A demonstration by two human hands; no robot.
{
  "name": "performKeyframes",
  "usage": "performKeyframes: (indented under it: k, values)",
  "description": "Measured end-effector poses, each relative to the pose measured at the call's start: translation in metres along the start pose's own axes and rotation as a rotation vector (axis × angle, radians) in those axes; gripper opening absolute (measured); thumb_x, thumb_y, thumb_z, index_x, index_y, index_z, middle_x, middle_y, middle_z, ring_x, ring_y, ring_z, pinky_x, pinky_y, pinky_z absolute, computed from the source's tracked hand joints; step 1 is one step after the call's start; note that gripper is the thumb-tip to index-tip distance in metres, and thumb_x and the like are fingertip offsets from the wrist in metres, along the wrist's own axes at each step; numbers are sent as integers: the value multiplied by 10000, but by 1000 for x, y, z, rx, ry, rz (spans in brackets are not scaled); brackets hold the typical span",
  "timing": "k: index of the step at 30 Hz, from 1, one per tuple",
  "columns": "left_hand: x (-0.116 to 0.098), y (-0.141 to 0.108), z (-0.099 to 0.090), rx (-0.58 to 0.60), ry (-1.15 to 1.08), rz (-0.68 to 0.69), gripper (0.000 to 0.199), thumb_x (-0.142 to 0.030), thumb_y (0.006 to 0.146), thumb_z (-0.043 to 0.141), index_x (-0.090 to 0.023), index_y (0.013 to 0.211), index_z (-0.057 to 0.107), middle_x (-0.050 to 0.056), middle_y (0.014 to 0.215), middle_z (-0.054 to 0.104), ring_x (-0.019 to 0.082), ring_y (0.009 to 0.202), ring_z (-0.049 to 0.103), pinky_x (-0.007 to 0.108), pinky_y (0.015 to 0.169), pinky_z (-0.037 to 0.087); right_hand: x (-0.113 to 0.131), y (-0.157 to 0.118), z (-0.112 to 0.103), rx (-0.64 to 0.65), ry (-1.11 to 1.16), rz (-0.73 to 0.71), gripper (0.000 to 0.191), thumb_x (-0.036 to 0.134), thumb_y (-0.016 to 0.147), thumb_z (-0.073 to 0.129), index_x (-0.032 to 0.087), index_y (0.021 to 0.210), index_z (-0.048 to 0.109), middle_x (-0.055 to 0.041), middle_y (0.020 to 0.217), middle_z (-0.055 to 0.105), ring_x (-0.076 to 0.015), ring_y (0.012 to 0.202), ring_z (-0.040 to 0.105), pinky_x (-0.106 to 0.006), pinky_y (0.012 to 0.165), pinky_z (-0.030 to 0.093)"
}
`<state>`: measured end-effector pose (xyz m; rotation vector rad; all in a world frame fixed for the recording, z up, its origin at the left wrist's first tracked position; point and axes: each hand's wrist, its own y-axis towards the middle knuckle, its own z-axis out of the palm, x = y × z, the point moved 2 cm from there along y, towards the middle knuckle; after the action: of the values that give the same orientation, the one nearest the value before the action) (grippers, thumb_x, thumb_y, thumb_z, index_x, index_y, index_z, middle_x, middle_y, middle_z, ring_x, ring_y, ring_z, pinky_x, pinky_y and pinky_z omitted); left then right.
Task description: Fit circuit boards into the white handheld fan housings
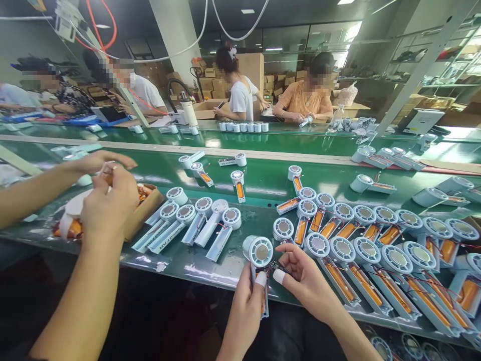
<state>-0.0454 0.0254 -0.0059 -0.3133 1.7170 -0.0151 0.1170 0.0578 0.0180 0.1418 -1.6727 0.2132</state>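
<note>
At the bench's front edge, my left hand is wrapped round the handle of a light-blue handheld fan, whose round head points up. Its handle is uncased, and orange shows inside it. White covers sit on both my thumb tips. My right hand pinches a small black circuit board beside the fan's neck, between thumb and fingers. Thin wires show near the board; where they join is too small to tell. Just right of my hands stand several similar fans with orange batteries in their handles.
Left of me, a co-worker's hands work over a cardboard box of orange parts. Several fans with cased handles lie between us. More fans lie along the green conveyor belt. Several people sit across the line.
</note>
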Motion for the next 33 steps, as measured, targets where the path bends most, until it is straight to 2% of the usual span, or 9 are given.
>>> performKeyframes:
  k: [3, 5, 11, 16, 19, 23, 26, 28, 33]
  values:
    - [2, 0, 1, -5, -8, -67, 453, -504, 891, 630, -233, 1254, 641, 107, 1304, 695, 295, 1248, 624, 342, 939, 554, 5, -5, -1, -101, -355, -89, 375, 229, 864, 592, 248, 1236, 551, -27, 935, 617, -170, 764, 562, -296, 714, 496]
    - [-1, 0, 3, 19, -11, -57, 470, -495, 877, 639, -227, 1264, 629, 117, 1281, 701, 292, 1216, 640, 331, 917, 556, 8, -8, 0, -152, -498, -146, 359, 233, 876, 562, 250, 1234, 552, -44, 956, 642, -185, 765, 586, -306, 704, 506]
    - [-13, 1, 8, 118, -13, 35, 498, -488, 881, 624, -198, 1285, 602, 103, 1083, 736, 274, 1011, 694, 315, 794, 567, 13, -14, 0, -193, -611, -183, 312, 262, 894, 549, 243, 1204, 528, -55, 969, 638, -213, 816, 630, -323, 723, 531]
    - [-13, 1, 8, 106, 12, 10, 475, -521, 914, 570, -209, 1271, 610, 105, 1036, 741, 269, 941, 700, 300, 743, 554, 14, -12, -5, -114, -689, -214, 225, 201, 933, 488, 253, 1142, 552, -62, 1028, 666, -224, 874, 661, -307, 708, 505]
    - [-11, 2, 8, 74, 20, 30, 474, -512, 903, 590, -207, 1265, 614, 124, 1101, 739, 278, 978, 700, 293, 752, 551, 17, -12, -8, -37, -869, -210, 208, 179, 972, 420, 242, 1041, 606, -68, 936, 705, -248, 814, 689, -303, 621, 442]
    - [-9, 3, 7, 26, 22, 49, 452, -477, 877, 623, -209, 1241, 637, 135, 1177, 728, 288, 1044, 690, 305, 797, 556, 29, -20, -8, 236, -1045, -188, 178, 242, 978, 488, 236, 859, 621, -42, 742, 699, -247, 649, 676, -303, 528, 317]
    - [-10, 3, 6, 43, 14, 13, 421, -474, 878, 608, -217, 1207, 661, 121, 1129, 742, 278, 986, 700, 316, 786, 562, 40, -24, -8, 383, -1029, -198, 48, 275, 883, 656, 234, 906, 647, -37, 774, 721, -252, 670, 682, -296, 553, 324]
    - [-13, 3, 4, 84, -3, -25, 405, -474, 884, 590, -219, 1187, 670, 105, 1076, 753, 262, 935, 704, 308, 769, 561, 44, -23, -7, 418, -961, -210, 16, 218, 882, 640, 231, 889, 647, -34, 804, 728, -230, 691, 676, -286, 579, 336]
    - [-20, 2, 3, 199, -110, -155, 366, -478, 898, 546, -222, 1115, 693, 46, 952, 749, 211, 814, 689, 263, 665, 540, 32, -17, -1, 448, -459, -117, 352, 228, 995, 465, 210, 649, 529, 18, 613, 610, -142, 594, 571, -247, 638, 387]
